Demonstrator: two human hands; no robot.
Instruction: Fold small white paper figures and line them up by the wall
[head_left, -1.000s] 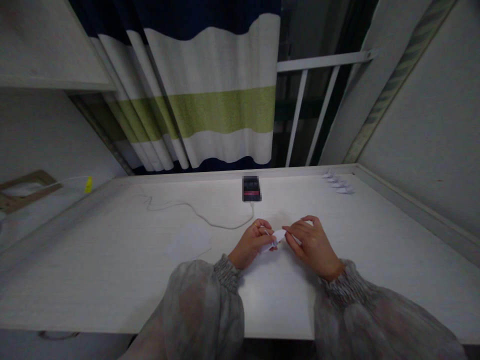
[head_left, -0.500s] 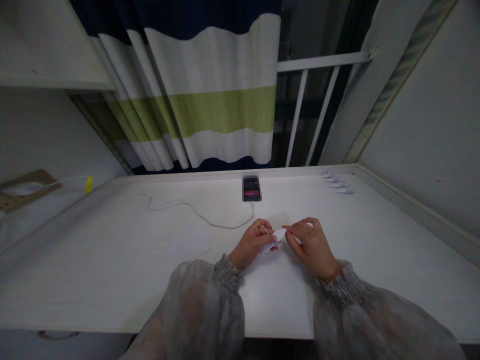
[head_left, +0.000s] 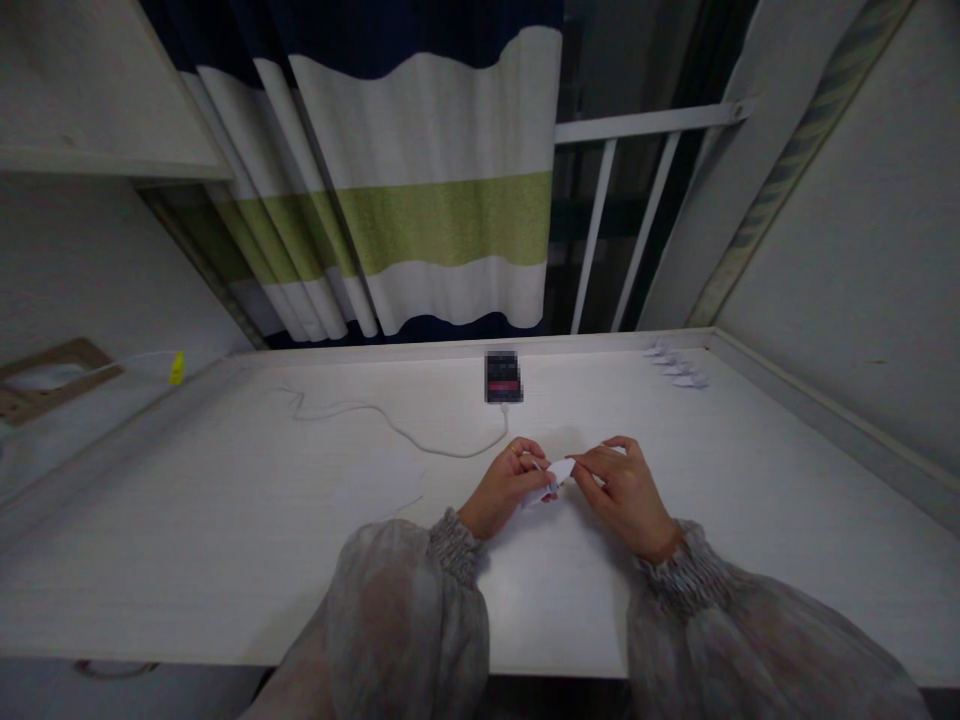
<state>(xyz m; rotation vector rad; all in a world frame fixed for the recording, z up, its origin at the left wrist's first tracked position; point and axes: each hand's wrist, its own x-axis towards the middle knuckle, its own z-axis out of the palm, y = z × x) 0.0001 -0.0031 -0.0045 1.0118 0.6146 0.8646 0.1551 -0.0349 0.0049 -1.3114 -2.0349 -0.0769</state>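
A small piece of folded white paper (head_left: 559,470) is held above the white desk (head_left: 225,560). My left hand (head_left: 504,490) is closed on its left part, thumb on top, and a ring shows on one finger. From the other side, my right hand (head_left: 622,492) pinches the paper's right tip between thumb and index finger. The fingers partly cover the paper, so its full shape is hidden.
Several small folded white paper pieces (head_left: 679,368) stand at the desk's back right. A dark device (head_left: 502,377) lies near the back edge, with a white cable (head_left: 405,433) running left. White sheets (head_left: 379,482) lie left of my hands. A striped curtain (head_left: 450,220) hangs behind.
My right fingertips have shifted very slightly to the right at the paper's tip. Otherwise both hands keep their hold and the desk looks the same.
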